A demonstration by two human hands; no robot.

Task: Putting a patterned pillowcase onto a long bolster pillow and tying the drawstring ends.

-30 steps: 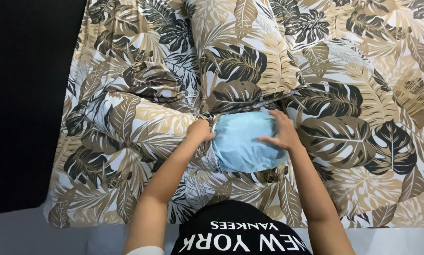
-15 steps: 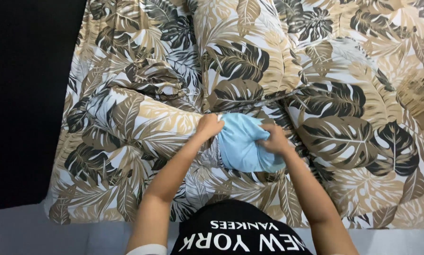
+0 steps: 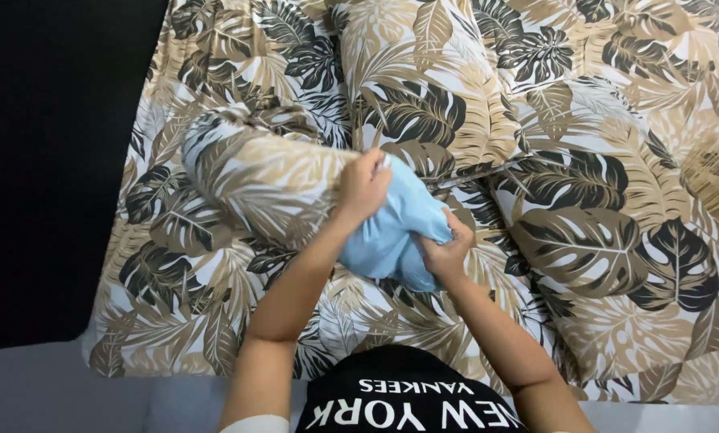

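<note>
— Stuffing goes on: we hold the soft light-blue fabric pillow (image 3: 395, 228) at the mouth of the leaf-printed tan, black and white pillowcase (image 3: 255, 172), which lies bunched at nine o'clock from it.

— How do our hands sit?

— Our left hand (image 3: 365, 186) has its fingers curled tight over the pillow's top edge and the case's opening; our right hand (image 3: 444, 250) pinches the blue bulge at its five o'clock side.

— And progress?

— We judge it partway: much blue cloth shows outside the case. A matching leaf-printed pillow (image 3: 432, 88) rests at twelve o'clock on the leaf-printed bedsheet (image 3: 616, 240).
</note>
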